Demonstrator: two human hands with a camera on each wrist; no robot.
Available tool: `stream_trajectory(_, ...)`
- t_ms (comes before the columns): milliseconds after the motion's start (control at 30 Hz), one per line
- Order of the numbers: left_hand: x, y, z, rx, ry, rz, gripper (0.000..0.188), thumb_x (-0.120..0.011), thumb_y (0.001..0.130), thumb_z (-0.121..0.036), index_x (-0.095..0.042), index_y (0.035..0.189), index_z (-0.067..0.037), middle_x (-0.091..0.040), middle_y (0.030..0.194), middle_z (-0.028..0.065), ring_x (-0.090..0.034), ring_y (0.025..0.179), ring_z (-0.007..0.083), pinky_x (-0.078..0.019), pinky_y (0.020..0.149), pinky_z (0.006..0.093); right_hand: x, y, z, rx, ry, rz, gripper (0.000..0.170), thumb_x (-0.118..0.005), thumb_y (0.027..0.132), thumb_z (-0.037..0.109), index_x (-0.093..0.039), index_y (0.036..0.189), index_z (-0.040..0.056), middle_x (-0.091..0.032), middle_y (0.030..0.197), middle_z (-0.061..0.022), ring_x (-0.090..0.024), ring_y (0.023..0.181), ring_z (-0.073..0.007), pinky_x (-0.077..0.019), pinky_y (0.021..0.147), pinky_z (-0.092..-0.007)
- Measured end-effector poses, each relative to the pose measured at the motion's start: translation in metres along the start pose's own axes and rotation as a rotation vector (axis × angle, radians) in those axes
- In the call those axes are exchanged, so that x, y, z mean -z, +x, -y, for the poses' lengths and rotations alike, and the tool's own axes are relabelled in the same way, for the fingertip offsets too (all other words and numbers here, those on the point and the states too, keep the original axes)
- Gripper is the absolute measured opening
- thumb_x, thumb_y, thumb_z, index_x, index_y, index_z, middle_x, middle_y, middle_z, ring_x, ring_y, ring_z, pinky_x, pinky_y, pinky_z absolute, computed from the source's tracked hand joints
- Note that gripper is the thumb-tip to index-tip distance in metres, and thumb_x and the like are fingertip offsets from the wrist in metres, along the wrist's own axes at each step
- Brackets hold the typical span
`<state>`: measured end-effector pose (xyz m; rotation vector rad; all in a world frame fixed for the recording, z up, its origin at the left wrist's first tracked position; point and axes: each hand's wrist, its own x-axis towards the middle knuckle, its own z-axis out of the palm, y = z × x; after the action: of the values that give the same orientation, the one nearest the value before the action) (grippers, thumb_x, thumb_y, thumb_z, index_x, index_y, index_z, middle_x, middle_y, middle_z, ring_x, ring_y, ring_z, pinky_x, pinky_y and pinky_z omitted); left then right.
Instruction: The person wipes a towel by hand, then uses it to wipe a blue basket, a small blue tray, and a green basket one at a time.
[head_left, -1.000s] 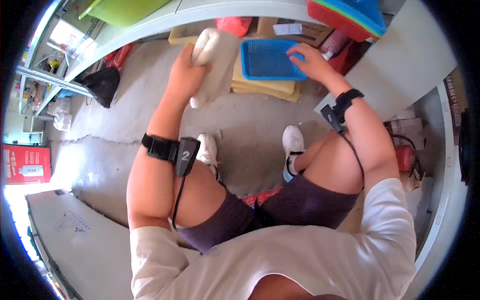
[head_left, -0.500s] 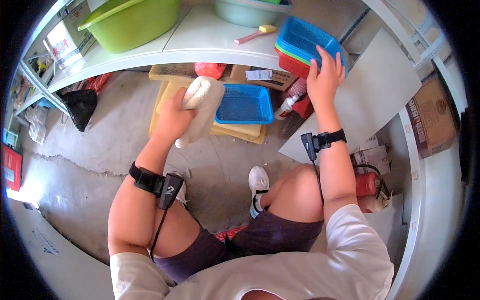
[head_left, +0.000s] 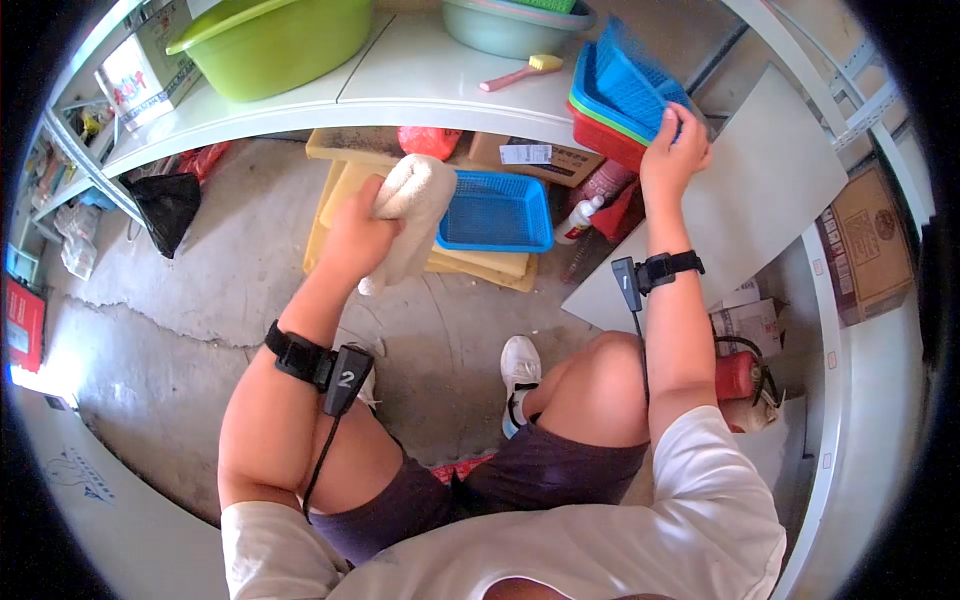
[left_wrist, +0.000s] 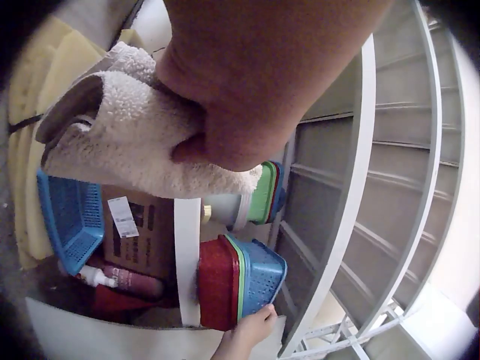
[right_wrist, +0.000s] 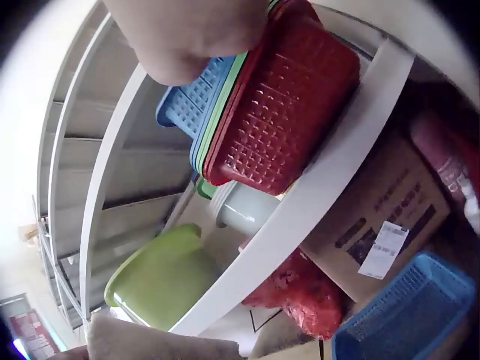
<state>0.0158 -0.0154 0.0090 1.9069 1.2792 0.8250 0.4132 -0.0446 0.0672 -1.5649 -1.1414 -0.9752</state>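
My left hand [head_left: 360, 232] grips a folded cream towel [head_left: 418, 205], fingers and thumb around its side; its fluffy pile shows close up in the left wrist view. At the shelf's right end stands a stack of plastic baskets, with a red basket [right_wrist: 292, 112] at the bottom, green rims above it and blue on top. My right hand [head_left: 677, 155] pinches the rim of the top blue basket [head_left: 632, 72], which is tilted up out of the stack. Below the shelf, another blue basket [head_left: 497, 212] lies on yellow foam-like slabs [head_left: 480, 265], just right of the towel.
On the white shelf [head_left: 420, 85] stand a green basin [head_left: 275, 50], a pale basin [head_left: 515, 28] and a pink-handled brush [head_left: 522, 72]. Underneath are a cardboard box [head_left: 535, 155], a red bag [head_left: 428, 142] and a white bottle [head_left: 578, 220]. A white panel [head_left: 740, 190] leans at the right, near a fire extinguisher [head_left: 735, 375].
My right hand has moved from near the lower blue basket up to the stack and tilted its top blue basket. The towel stays in my left hand. The head view has shifted towards the shelf.
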Motion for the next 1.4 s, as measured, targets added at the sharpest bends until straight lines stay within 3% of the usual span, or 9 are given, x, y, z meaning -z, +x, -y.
stream_trajectory(133, -0.004, 0.000, 0.005, -0.048, -0.033, -0.051, 0.039, -0.070, 0.074, -0.010, -0.054, 0.110, -0.006, -0.064, 0.100, 0.0227, -0.059, 0.100, 0.0420, -0.0466, 0.083, 0.0449, 0.003, 0.007, -0.002, 0.018, 0.045, -0.046, 0.033, -0.054, 0.094, 0.038, -0.059, 0.115, 0.0136, -0.057, 0.109, -0.0122, -0.047, 0.111, -0.0307, -0.0211, 0.105, -0.0519)
stream_trajectory(300, -0.007, 0.005, 0.009, -0.042, 0.000, -0.028, 0.043, -0.071, 0.074, -0.012, -0.054, 0.113, -0.006, -0.064, 0.100, 0.0237, -0.059, 0.100, 0.0425, -0.0466, 0.084, 0.0456, 0.013, 0.002, 0.009, 0.129, 0.007, 0.043, 0.049, -0.068, 0.083, 0.048, -0.057, 0.116, 0.0131, -0.051, 0.112, -0.0150, -0.041, 0.113, -0.0324, -0.0203, 0.104, -0.0540)
stream_trajectory(533, -0.008, 0.007, 0.007, 0.011, -0.008, -0.034, 0.051, -0.070, 0.076, -0.011, -0.051, 0.122, -0.004, -0.065, 0.103, 0.0224, -0.061, 0.102, 0.0396, -0.0474, 0.085, 0.0446, 0.027, -0.003, 0.016, 0.199, 0.136, -0.059, 0.038, -0.078, 0.075, 0.030, -0.057, 0.103, 0.0151, -0.048, 0.105, -0.0095, -0.043, 0.110, -0.0313, -0.0183, 0.106, -0.0553)
stream_trajectory(767, 0.003, 0.008, -0.026, 0.150, -1.137, 0.011, 0.058, -0.055, 0.089, -0.002, -0.030, 0.141, -0.008, -0.050, 0.130, 0.0148, -0.053, 0.118, 0.0302, -0.0443, 0.102, 0.0472, 0.068, -0.028, 0.078, 0.539, 0.366, 0.156, 0.038, -0.078, 0.061, 0.014, -0.060, 0.093, 0.0202, -0.048, 0.097, -0.0032, -0.049, 0.100, -0.0275, -0.0320, 0.093, -0.0461)
stream_trajectory(900, 0.011, 0.009, -0.030, 0.018, -1.427, -0.050, 0.049, -0.049, 0.093, -0.006, -0.033, 0.139, -0.003, -0.051, 0.131, 0.0170, -0.053, 0.119, 0.0321, -0.0429, 0.103, 0.0486, 0.087, -0.036, 0.114, 0.667, 0.459, 0.529, 0.033, -0.074, 0.065, 0.012, -0.063, 0.093, 0.0242, -0.051, 0.094, 0.0014, -0.054, 0.095, -0.0214, -0.0316, 0.087, -0.0405)
stream_trajectory(1033, 0.018, 0.025, 0.006, 0.044, -1.548, -0.124, 0.037, -0.041, 0.097, -0.010, -0.042, 0.130, 0.005, -0.055, 0.125, 0.0190, -0.055, 0.116, 0.0318, -0.0424, 0.103, 0.0476, 0.102, -0.041, 0.134, 0.733, 0.431, 0.640, 0.023, -0.062, 0.076, 0.013, -0.066, 0.096, 0.0236, -0.054, 0.093, 0.0018, -0.056, 0.092, -0.0157, -0.0300, 0.087, -0.0392)
stream_trajectory(1133, 0.027, 0.025, 0.011, 0.165, -1.697, -0.175, 0.033, -0.040, 0.096, -0.009, -0.046, 0.124, 0.006, -0.058, 0.121, 0.0195, -0.057, 0.113, 0.0318, -0.0436, 0.101, 0.0473, 0.115, -0.042, 0.149, 0.777, 0.451, 0.635, 0.020, -0.062, 0.076, 0.013, -0.066, 0.094, 0.0198, -0.059, 0.095, 0.0007, -0.059, 0.091, -0.0177, -0.0349, 0.085, -0.0388)
stream_trajectory(1267, 0.038, 0.017, 0.026, 0.003, -1.845, 0.202, 0.038, -0.044, 0.096, -0.010, -0.040, 0.132, 0.003, -0.055, 0.125, 0.0175, -0.056, 0.115, 0.0317, -0.0461, 0.100, 0.0466, 0.119, -0.044, 0.157, 0.796, 0.672, 0.633, 0.019, -0.062, 0.075, 0.011, -0.064, 0.094, 0.0145, -0.064, 0.096, -0.0033, -0.063, 0.080, -0.0214, -0.0467, 0.072, -0.0358)
stream_trajectory(1400, 0.036, -0.012, -0.030, 0.186, -1.497, -0.004, 0.033, -0.046, 0.096, -0.011, -0.046, 0.126, 0.002, -0.059, 0.118, 0.0149, -0.060, 0.105, 0.0270, -0.0508, 0.094, 0.0416, 0.111, -0.059, 0.165, 0.843, 0.773, 0.630, 0.020, -0.063, 0.076, 0.009, -0.062, 0.096, 0.0109, -0.066, 0.094, -0.0061, -0.065, 0.075, -0.0236, -0.0524, 0.063, -0.0335)
